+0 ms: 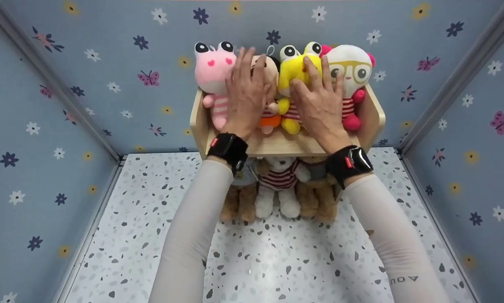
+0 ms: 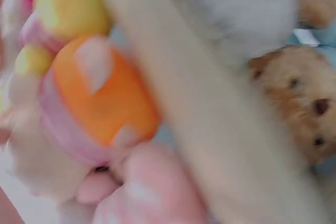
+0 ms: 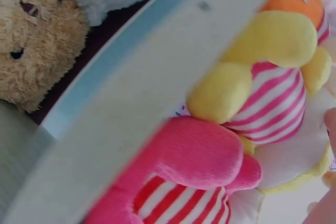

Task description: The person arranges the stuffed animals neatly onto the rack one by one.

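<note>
Four plush toys sit side by side on the upper shelf of a small wooden rack [image 1: 285, 147]. My left hand [image 1: 246, 94] rests on the dark-haired, beige-faced doll [image 1: 270, 71], with its fingers spread beside the pink frog plush [image 1: 209, 73]. My right hand [image 1: 321, 105] lies with fingers extended over the yellow frog plush [image 1: 292, 78] and the edge of the white plush with yellow glasses [image 1: 350, 59]. The doll's orange shorts [image 2: 105, 98] show in the left wrist view. In the right wrist view, the yellow frog's striped body [image 3: 273, 106] sits beside pink plush legs [image 3: 199, 150].
Below the upper shelf sit a white plush dog [image 1: 278, 179] in a striped top and brown teddy bears [image 1: 317, 193] on either side. A flower-patterned wall [image 1: 159, 42] stands behind the rack. Side walls flank the speckled floor [image 1: 268, 256].
</note>
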`<state>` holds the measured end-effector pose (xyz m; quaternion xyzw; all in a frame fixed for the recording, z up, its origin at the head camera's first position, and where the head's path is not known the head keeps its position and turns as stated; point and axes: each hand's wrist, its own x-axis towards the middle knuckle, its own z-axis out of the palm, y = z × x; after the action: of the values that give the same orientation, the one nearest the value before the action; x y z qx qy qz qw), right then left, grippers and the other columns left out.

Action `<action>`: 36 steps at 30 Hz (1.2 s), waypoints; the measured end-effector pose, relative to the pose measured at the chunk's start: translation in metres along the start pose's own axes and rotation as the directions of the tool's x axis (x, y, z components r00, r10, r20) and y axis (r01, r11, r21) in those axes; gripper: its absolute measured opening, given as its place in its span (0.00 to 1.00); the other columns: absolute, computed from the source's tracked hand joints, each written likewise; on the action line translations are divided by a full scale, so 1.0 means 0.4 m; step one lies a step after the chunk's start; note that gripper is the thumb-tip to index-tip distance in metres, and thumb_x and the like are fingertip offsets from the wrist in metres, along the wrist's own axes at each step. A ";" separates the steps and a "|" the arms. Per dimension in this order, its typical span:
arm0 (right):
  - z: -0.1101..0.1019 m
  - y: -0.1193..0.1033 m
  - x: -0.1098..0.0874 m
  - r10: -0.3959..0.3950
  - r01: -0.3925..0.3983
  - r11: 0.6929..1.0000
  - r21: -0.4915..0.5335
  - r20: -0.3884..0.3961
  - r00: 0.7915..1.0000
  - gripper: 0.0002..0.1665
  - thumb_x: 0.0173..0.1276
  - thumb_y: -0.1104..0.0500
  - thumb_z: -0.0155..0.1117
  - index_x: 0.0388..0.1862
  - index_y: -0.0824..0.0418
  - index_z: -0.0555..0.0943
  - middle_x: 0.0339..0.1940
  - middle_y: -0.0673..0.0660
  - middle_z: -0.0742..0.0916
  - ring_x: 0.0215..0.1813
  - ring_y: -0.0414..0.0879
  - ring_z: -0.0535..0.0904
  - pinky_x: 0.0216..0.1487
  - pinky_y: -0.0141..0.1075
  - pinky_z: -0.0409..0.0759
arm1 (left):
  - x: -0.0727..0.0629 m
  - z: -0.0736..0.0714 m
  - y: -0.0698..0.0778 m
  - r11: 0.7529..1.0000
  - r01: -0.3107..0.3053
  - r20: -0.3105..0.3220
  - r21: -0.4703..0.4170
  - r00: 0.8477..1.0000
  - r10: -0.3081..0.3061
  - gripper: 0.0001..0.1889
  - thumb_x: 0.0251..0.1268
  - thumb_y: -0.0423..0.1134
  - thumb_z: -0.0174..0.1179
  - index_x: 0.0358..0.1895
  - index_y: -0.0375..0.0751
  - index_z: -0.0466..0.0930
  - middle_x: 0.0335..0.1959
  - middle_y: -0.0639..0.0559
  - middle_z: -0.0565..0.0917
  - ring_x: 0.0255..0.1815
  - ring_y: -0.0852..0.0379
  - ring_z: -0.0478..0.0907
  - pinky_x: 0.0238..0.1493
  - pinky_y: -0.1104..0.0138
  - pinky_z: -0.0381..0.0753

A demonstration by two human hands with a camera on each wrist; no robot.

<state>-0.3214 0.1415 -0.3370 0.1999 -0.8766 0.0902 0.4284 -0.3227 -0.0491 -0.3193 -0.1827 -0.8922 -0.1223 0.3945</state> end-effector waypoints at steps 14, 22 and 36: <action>-0.017 0.038 0.028 0.030 -0.047 0.995 0.083 0.188 0.982 0.46 0.75 0.42 0.66 0.85 0.46 0.56 0.85 0.58 0.60 0.75 0.63 0.64 0.68 0.60 0.67 | 0.103 -0.068 -0.074 0.999 0.036 0.543 -0.023 0.839 -0.018 0.38 0.76 0.58 0.58 0.83 0.55 0.55 0.78 0.43 0.66 0.82 0.43 0.55 0.81 0.46 0.33; -0.019 0.046 0.049 0.049 -0.060 0.997 0.044 0.224 0.973 0.40 0.73 0.46 0.68 0.81 0.38 0.65 0.75 0.61 0.72 0.69 0.66 0.64 0.63 0.61 0.65 | 0.086 -0.009 -0.043 0.999 -0.013 0.266 0.031 0.964 0.005 0.21 0.70 0.53 0.65 0.63 0.53 0.79 0.54 0.40 0.79 0.58 0.39 0.76 0.73 0.47 0.60; 0.009 -0.005 0.053 0.138 -0.122 0.987 -0.109 0.152 0.979 0.37 0.77 0.50 0.64 0.82 0.42 0.65 0.72 0.66 0.72 0.66 0.67 0.67 0.61 0.62 0.66 | 0.083 0.012 -0.008 0.976 0.057 0.238 0.211 0.965 -0.108 0.34 0.73 0.56 0.62 0.78 0.57 0.66 0.67 0.36 0.71 0.70 0.38 0.68 0.78 0.45 0.52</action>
<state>-0.3349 0.1327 -0.3227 0.1273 -0.9224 0.0583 0.3598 -0.3479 -0.0427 -0.2981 -0.1178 -0.9492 -0.0235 0.2907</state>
